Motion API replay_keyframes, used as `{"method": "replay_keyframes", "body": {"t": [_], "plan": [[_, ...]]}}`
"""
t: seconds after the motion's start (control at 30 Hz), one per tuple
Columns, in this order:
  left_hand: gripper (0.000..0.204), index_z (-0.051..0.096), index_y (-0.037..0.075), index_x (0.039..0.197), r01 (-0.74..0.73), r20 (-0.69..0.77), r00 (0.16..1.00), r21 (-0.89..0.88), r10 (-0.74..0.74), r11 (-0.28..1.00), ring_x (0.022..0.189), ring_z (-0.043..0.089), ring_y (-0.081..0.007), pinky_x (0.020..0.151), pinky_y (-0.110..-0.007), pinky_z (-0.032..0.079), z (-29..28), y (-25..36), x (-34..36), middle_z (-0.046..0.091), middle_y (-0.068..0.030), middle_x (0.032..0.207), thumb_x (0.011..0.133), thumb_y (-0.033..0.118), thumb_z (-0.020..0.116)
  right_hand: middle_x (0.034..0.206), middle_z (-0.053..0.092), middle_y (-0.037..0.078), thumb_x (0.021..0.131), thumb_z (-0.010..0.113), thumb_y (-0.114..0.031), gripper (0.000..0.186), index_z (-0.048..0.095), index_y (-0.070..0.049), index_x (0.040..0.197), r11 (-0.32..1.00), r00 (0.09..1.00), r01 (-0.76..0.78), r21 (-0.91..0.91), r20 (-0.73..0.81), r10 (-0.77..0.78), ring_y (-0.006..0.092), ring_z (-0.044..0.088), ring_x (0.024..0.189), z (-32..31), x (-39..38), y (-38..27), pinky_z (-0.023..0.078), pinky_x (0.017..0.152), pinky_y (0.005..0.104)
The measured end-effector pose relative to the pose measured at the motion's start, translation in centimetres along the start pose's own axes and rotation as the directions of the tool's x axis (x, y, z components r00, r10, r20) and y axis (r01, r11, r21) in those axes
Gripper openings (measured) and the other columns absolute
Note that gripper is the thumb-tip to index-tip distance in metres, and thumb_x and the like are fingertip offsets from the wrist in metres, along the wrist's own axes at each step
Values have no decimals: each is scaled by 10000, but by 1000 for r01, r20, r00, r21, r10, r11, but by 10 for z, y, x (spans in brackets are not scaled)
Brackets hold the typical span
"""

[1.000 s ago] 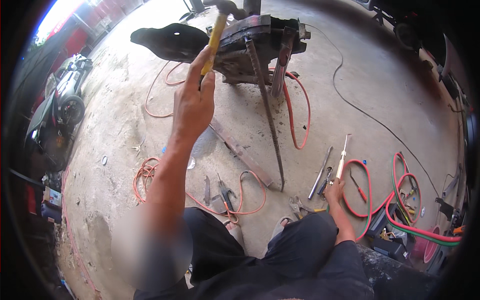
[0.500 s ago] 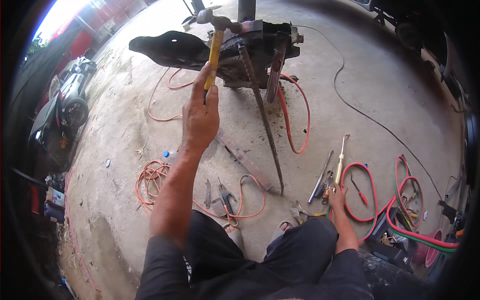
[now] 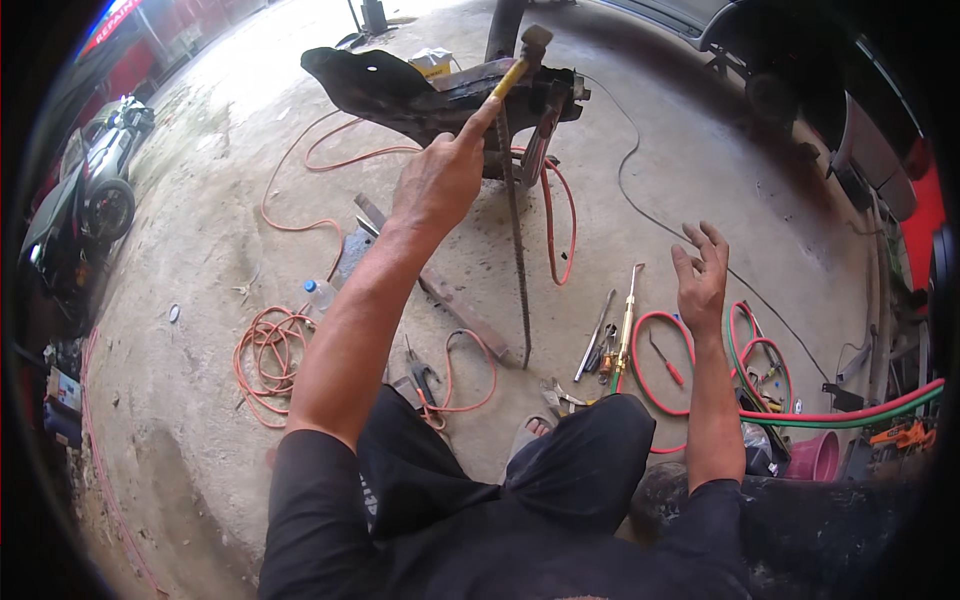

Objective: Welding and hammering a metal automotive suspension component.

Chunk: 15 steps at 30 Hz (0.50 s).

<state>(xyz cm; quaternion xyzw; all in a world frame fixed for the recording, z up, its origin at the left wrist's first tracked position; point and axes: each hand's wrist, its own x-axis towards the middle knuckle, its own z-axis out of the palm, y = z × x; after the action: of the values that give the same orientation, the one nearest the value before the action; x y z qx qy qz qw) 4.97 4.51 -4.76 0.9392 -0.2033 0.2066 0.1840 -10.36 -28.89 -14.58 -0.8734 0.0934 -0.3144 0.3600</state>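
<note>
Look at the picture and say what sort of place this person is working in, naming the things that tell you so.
Most likely an open-air vehicle repair or welding yard. A cutting torch with red and green hoses lies on the concrete floor, hand tools are scattered about, and the left hand grips a hammer over a heavy metal part.

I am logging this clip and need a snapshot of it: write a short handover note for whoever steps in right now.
Left hand: shut on the yellow handle of a hammer, whose head is at the dark metal part on the stand.
Right hand: open, empty, raised above the floor.
Nearby on the concrete: a cutting torch with red and green hoses, loose hand tools, an orange cable, a plastic bottle.
Done: cannot tell how far the hammering has got.
Left: judge the metal part up close before going on.
</note>
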Motion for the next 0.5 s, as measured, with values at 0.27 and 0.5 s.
{"method": "replay_keyframes", "body": {"t": [0.27,0.5], "plan": [[598,386,211,1550,-78,-113,994,-696,-1,714,992,717,-411,850,-490,552,6,66,-97,701,-254,1168,1008,133,627,1518,461,176,977,690,-175,566,484,-73,1494,903,980,-40,427,192,-47,349,528,1335,11,-17,-129,463,1080,457],[446,516,-74,1352,240,281,882,-959,378,152,1006,593,-136,863,-341,508,-57,73,-126,658,-126,1080,992,173,604,1181,653,110,821,742,-69,593,593,-126,1392,523,533,846,-109,226,-815,322,619,1252,-2,-23,-194,367,1183,560]]}}
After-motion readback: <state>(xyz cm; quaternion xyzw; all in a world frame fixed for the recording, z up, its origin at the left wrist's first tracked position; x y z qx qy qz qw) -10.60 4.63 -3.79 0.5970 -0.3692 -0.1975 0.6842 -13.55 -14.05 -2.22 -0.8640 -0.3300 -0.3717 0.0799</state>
